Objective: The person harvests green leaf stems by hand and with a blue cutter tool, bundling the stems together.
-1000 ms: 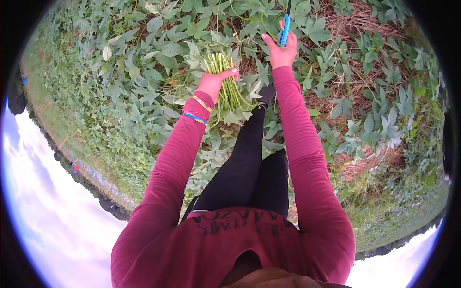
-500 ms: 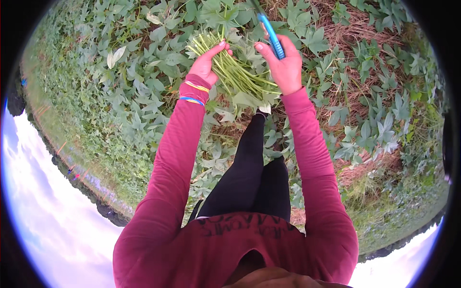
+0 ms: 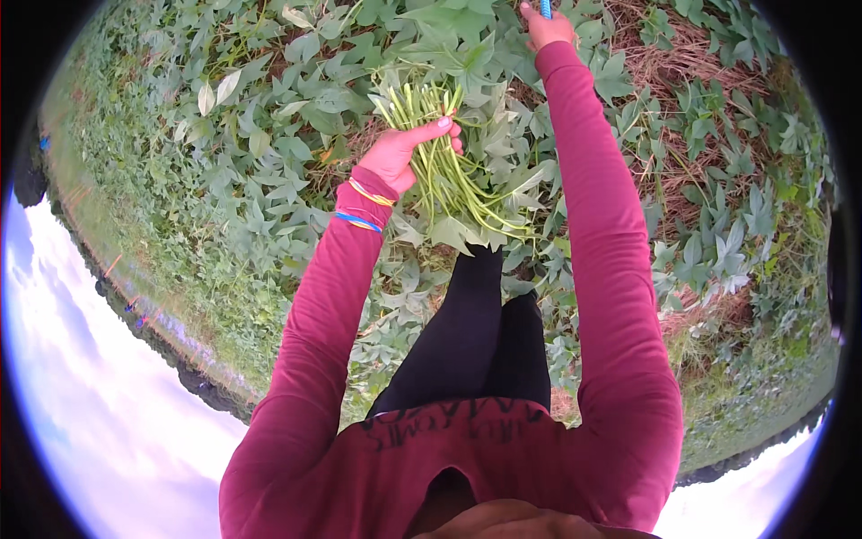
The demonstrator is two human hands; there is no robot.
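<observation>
- Since half a second earlier: right hand (image 3: 549, 27) stretched away from the bundle to the upper rim of the view; bundle swung from slanting across the middle to nearly upright.
- Bundle of green stems (image 3: 440, 166): held in front of the body, above the leafy plants, cut ends fanned upward, leaves hanging at the lower end just above the black-clad legs (image 3: 476, 332).
- Left hand (image 3: 404, 148): fingers and thumb wrapped round the middle of the stems, pressed firmly together on them; thumb tip laid across the top of the bunch.
- Coloured bands (image 3: 361, 207) ringed the left wrist over the cuff: yellow nearer the hand, blue behind.
- Right hand closed round a blue handle (image 3: 544, 7), only the lowest bit of which showed at the frame's edge; rest of that tool cut off, kind not to be told.
- Both arms in dark red sleeves (image 3: 611, 269), reaching forward, well apart at the hands.
- All around: low plants with broad pointed leaves (image 3: 269, 117), patches of dry brownish straw (image 3: 691, 81) to the right.
- Along the curved lower edge: cloudy sky (image 3: 99, 386).
</observation>
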